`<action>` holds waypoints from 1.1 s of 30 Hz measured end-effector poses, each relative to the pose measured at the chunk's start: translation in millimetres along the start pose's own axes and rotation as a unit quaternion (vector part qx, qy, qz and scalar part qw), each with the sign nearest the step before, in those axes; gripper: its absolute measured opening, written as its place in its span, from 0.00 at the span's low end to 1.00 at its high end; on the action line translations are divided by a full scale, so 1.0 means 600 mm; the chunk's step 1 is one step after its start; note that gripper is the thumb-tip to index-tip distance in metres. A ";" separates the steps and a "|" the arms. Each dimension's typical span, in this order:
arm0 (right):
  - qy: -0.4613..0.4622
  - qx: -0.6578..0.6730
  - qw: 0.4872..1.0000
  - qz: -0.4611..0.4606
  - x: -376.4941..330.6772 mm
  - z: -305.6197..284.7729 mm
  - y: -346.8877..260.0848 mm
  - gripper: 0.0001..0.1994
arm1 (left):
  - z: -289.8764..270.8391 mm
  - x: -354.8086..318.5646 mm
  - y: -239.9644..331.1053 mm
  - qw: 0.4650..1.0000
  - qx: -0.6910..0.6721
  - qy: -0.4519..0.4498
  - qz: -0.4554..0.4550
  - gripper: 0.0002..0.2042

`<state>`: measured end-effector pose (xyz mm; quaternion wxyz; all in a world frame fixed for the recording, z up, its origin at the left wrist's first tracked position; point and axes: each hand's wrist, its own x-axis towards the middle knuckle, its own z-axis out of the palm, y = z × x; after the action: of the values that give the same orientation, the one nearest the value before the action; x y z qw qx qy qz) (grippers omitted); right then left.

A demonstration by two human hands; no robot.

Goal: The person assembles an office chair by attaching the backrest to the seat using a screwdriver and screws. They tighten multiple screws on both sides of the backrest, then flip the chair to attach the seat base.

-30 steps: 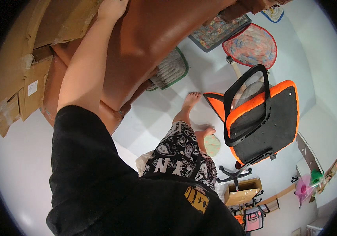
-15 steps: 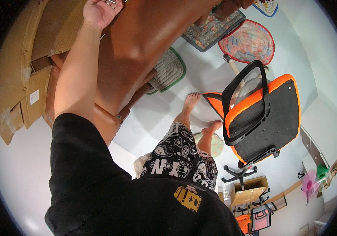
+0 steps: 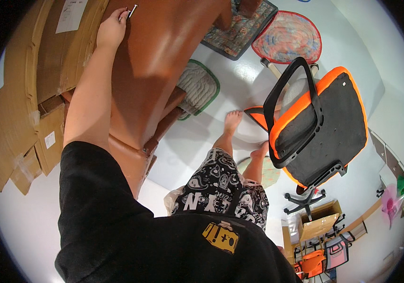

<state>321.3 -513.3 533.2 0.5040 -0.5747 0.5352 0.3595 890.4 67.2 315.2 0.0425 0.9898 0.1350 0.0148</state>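
My left hand (image 3: 111, 29) reaches out at the upper left and pinches a small silver bolt (image 3: 132, 10) between its fingertips. The bolt's tip sits against the top of a large brown wooden furniture piece (image 3: 164, 56) that stands in front of me. My left forearm lies along the edge of that brown piece. My right hand is out of sight. My black shirt and patterned shorts (image 3: 221, 188) fill the lower middle, with my bare feet (image 3: 232, 120) on the white floor.
Flattened cardboard boxes (image 3: 18, 118) lie at the left beside the furniture. An orange and black office chair (image 3: 320, 122) stands to the right of my feet. Small rugs (image 3: 289, 35) and a green-edged mat (image 3: 197, 87) lie on the floor beyond.
The view has tilted down, so my left hand now shows lower in the picture. The silver bolt in its fingertips has come into sight at the furniture's top.
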 end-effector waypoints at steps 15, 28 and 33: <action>-0.053 0.041 0.997 0.024 0.091 0.042 -0.055 0.09 | 0.021 -0.059 0.038 0.998 0.055 -0.018 0.001 0.16; -0.184 -0.173 0.931 -0.264 0.310 0.275 -0.369 0.05 | 0.007 -0.415 0.030 0.786 -0.578 -0.094 -0.197 0.06; -0.233 -0.372 0.735 -0.516 0.356 0.548 -0.563 0.09 | -0.012 -0.610 0.110 0.205 -0.808 -0.449 -0.321 0.10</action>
<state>729.2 -277.6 318.5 0.4671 -0.8026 -0.1546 0.3372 554.9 -94.1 321.6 0.8742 0.1320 0.3144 -0.3458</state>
